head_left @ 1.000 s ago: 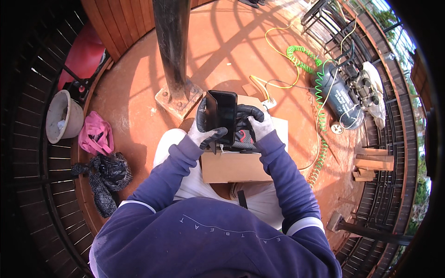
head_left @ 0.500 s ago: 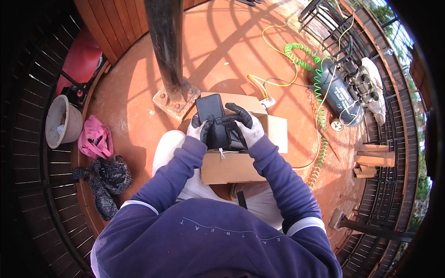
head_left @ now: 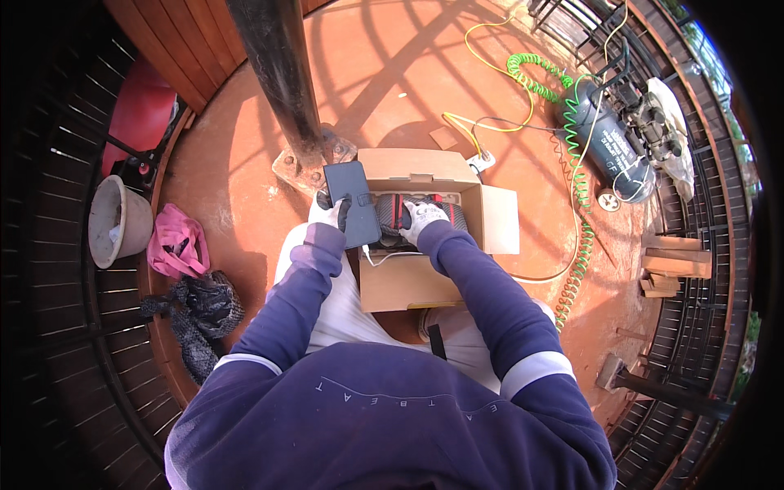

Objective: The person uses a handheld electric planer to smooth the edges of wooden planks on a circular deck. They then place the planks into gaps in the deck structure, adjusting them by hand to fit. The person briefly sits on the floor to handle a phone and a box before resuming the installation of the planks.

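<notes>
My left hand (head_left: 333,214), in a white and dark work glove, is closed around a phone in a dark flip case (head_left: 353,200). A white cable (head_left: 377,262) runs from the phone's lower end toward the cardboard box (head_left: 408,286). Just right of the phone, my gloved right hand (head_left: 421,219) reaches into the open box. Its fingers are curled onto a black textured thing with red trim (head_left: 394,211), whose kind I cannot make out. The hand hides part of this thing.
A black post (head_left: 282,82) on a bolted base rises beyond the box. At the right are an air compressor (head_left: 608,143), a coiled green hose (head_left: 584,245) and wood blocks (head_left: 678,261). A bucket (head_left: 121,220), pink cloth (head_left: 177,241) and black bag (head_left: 208,306) lie left.
The phone has moved left, from over the box to its left side, in my left hand. My right hand has come away from the phone and down onto the black-and-red thing.
</notes>
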Motion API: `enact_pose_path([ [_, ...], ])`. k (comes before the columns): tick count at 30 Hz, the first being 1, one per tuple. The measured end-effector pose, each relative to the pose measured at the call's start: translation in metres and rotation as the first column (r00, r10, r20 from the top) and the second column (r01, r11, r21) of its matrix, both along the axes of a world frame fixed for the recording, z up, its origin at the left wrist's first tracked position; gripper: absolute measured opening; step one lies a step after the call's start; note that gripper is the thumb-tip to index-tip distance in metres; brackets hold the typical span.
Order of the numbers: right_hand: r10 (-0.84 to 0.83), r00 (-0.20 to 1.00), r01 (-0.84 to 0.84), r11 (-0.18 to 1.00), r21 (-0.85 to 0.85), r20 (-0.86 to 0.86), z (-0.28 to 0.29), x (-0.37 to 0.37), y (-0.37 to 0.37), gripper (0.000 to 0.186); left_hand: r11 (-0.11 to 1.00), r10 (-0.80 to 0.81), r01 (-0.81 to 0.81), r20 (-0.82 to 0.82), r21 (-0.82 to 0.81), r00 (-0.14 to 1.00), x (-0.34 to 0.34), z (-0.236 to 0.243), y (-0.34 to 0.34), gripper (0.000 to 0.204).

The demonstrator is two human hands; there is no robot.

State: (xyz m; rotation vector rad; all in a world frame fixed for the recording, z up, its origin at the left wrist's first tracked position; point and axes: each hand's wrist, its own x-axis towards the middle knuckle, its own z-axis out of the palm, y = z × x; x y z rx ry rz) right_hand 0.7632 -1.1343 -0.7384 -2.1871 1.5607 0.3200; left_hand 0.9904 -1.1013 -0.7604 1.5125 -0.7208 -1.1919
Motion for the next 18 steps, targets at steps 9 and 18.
enact_pose_path([
  [9,0.261,0.942,-0.265,0.964,0.011,-0.212,-0.038,0.052,-0.014,0.067,0.965,-0.173,0.233,0.372,-0.123,0.912,0.008,-0.051,0.004,0.056],
  [18,-0.591,0.746,0.584,0.802,0.123,0.307,-0.11,-0.038,-0.036,0.044,0.804,-0.584,0.592,0.113,-0.055,0.804,-0.043,0.051,-0.02,0.059],
])
